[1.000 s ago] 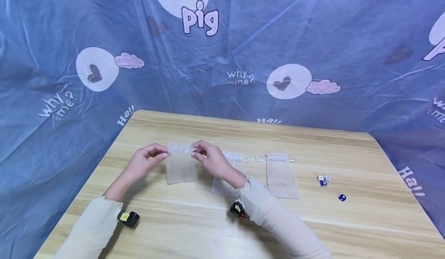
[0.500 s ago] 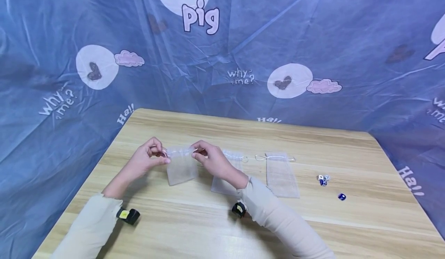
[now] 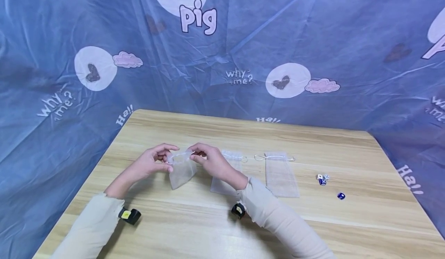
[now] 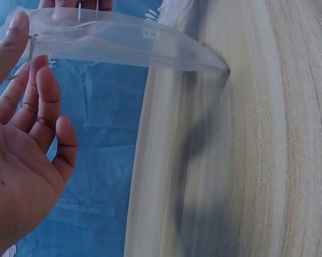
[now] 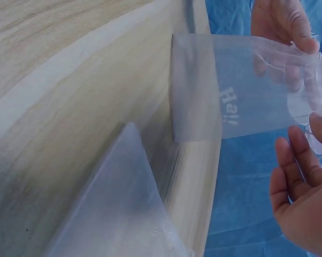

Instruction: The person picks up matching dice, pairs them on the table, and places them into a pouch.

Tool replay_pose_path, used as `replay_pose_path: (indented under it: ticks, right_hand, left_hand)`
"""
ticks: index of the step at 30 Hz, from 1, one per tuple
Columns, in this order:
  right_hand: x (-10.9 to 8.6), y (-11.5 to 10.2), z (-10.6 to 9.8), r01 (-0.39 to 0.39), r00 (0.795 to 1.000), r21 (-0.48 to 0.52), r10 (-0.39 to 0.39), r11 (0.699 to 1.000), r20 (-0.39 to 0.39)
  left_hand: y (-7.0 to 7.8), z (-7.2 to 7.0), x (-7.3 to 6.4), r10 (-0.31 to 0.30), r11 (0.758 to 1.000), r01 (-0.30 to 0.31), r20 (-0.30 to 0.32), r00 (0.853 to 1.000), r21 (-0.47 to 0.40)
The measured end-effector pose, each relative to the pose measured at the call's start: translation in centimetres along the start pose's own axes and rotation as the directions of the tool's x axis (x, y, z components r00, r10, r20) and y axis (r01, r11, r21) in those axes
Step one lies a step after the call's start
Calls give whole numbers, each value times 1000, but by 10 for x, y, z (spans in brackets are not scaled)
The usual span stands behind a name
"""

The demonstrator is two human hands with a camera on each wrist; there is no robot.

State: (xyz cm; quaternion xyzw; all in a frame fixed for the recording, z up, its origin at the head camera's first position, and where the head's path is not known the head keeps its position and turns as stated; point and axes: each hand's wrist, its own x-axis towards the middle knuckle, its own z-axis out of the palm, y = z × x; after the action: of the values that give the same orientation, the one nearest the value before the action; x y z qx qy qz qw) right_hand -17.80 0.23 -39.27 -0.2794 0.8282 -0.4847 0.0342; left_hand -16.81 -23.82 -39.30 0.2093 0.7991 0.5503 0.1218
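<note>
A small sheer white drawstring bag [image 3: 181,173] hangs between the hands, its mouth spread and its body tilted. My left hand [image 3: 147,164] holds the left side of the mouth, thumb in front and index finger stretched out above. On the opposite side, my right hand [image 3: 213,162] pinches the rim between thumb and fingers. In the left wrist view, the bag [image 4: 123,40] reaches down to the tabletop at one corner. Through its mesh in the right wrist view, the left hand's fingers show behind the bag [image 5: 246,91]. No contents are visible inside.
Two more sheer drawstring bags lie on the wooden table [image 3: 194,228]: a middle bag [image 3: 222,183] partly under the right forearm, and a right bag [image 3: 281,176]. Several small dice [image 3: 322,182] lie farther right, with one blue die [image 3: 341,196] apart. A blue printed cloth [image 3: 208,58] hangs behind.
The bag between the hands has gone from flat and facing forward to tilted, its mouth now spread. My left hand has shifted slightly right, its index finger straighter. The other bags and dice stay put.
</note>
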Motion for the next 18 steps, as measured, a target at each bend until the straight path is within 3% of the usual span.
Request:
replay_pose_path:
  ticks: [9, 14, 18]
  right_hand:
    - [-4, -1, -1, -75, 997, 61, 73, 995, 35]
    - [-4, 0, 2, -110, 993, 53, 106, 993, 59]
    - [-2, 0, 2, -120, 991, 33, 117, 992, 68]
  left_hand:
    - [-1, 6, 5, -20, 994, 16, 35, 999, 107]
    - [-3, 9, 6, -5, 992, -2, 58, 998, 125]
    - [-2, 11, 7, 37, 989, -51, 96, 995, 141]
